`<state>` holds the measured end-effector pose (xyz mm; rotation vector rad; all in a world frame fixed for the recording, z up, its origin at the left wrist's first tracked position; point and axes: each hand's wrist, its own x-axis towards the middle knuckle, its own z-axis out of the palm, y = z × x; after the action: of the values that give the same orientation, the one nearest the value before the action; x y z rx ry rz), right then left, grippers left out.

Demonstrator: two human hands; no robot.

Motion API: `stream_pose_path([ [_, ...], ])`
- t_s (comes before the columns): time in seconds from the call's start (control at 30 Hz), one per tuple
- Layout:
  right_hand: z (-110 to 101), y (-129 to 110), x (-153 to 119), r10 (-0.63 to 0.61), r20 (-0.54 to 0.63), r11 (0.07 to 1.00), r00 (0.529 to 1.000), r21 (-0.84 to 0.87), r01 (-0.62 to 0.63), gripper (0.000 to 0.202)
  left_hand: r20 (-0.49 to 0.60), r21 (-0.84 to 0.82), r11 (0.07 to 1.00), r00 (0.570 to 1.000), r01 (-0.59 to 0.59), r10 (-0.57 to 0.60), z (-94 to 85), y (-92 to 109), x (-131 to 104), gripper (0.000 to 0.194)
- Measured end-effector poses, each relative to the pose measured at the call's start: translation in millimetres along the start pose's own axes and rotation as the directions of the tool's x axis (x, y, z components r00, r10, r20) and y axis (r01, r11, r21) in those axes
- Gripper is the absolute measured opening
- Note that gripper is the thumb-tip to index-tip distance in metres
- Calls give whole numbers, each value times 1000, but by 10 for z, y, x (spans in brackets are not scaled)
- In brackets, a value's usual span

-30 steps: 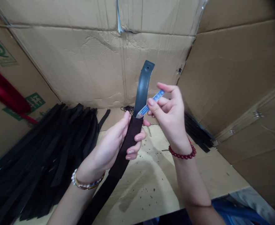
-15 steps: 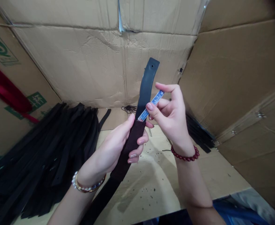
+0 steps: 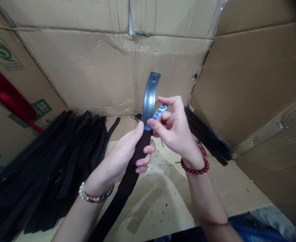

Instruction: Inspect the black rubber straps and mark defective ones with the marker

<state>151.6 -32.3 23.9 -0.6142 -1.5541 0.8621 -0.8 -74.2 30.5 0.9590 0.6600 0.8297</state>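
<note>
My left hand (image 3: 127, 148) is wrapped round a black fabric strap (image 3: 135, 161), whose tail runs down toward the bottom edge of the view. Out of the strap's upper end rises a curved, dark glossy strip (image 3: 150, 97) with a small hole near its tip. Between thumb and fingers, my right hand (image 3: 171, 122) pinches a narrow blue printed strip (image 3: 160, 111). Its lower end meets the mouth of the fabric, close to my left thumb; whether it reaches inside is hard to see.
Many black straps (image 3: 62, 168) lie heaped on the left of the table (image 3: 173, 198). More dark straps (image 3: 208, 137) lie at the right, beside red-handled snips (image 3: 201, 148). Cardboard walls (image 3: 87, 67) enclose the back and sides. A red strip (image 3: 9, 90) hangs at left.
Both hands have shifted slightly left, and the dark strip's tip now sits lower. My right hand has brought the blue strip down toward the fabric's mouth. The red-handled snips have come into view.
</note>
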Motion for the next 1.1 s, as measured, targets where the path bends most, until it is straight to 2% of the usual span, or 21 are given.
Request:
stream_pose_path([
  [0.1, -29, 12, 51, -8, -63, 998, 998, 54, 11, 45, 57, -19, 999, 998, -33, 34, -19, 15, 9, 43],
  [0.17, -117, 19, 96, -27, -226, 998, 974, 56, 41, 43, 89, -25, 998, 994, -64, 66, -10, 31, 3, 44],
  [0.27, -314, 21, 148, -74, -514, 995, 855, 17, 96, 41, 93, 20, 991, 987, -132, 129, 24, 47, -13, 29],
  [0.33, -414, 14, 161, -77, -583, 995, 809, 7, 101, 41, 81, 83, 976, 977, -202, 195, 47, 42, -10, 23],
  [0.43, -435, 6, 153, -76, -568, 996, 820, -8, 87, 39, 41, 157, 941, 954, -299, 296, 70, 2, 26, 22],
  [0.57, -309, 14, 124, -92, -521, 995, 848, -22, 94, 36, -36, 202, 911, 927, -360, 374, 89, -68, 79, 18],
  [0.73, -203, 30, 106, -96, -490, 995, 866, -20, 99, 36, -56, 189, 917, 928, -352, 368, 106, -104, 97, 18],
  [0.83, -210, 51, 111, -118, -478, 993, 870, -29, 119, 36, -55, 170, 937, 946, -306, 320, 120, -98, 88, 19],
  [0.93, -223, 50, 110, -135, -469, 990, 873, -36, 134, 35, -21, 125, 951, 957, -284, 288, 126, -90, 86, 28],
  [1.1, -134, -54, 54, -86, -413, 996, 907, -4, 93, 38, -66, 105, 945, 946, -310, 318, 112, -87, 113, 27],
])
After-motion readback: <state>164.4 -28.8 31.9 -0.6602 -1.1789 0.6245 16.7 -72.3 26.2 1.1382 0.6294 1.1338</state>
